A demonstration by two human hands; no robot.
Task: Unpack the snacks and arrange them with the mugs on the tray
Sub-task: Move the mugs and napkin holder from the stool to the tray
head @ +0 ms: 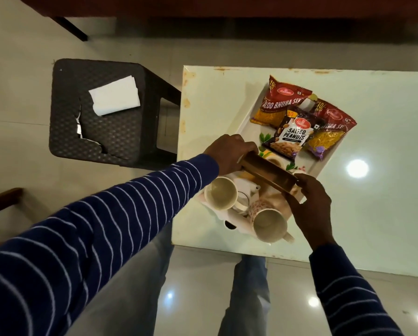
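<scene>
Three sealed snack packets lie at the tray's (248, 122) far end: peanuts (290, 138) overlapping two sev packets (279, 103) (331, 132). Two mugs (221, 196) (269, 224) sit on their sides at the near end, a small white pot (245, 192) between them. Judged early: nothing opened or arranged yet. Left hand (229, 154) and right hand (309, 197) each grip one end of a brown dish (267, 173), tilted just above the tray's middle, between mugs and packets. Worktop (372, 214) glossy.
</scene>
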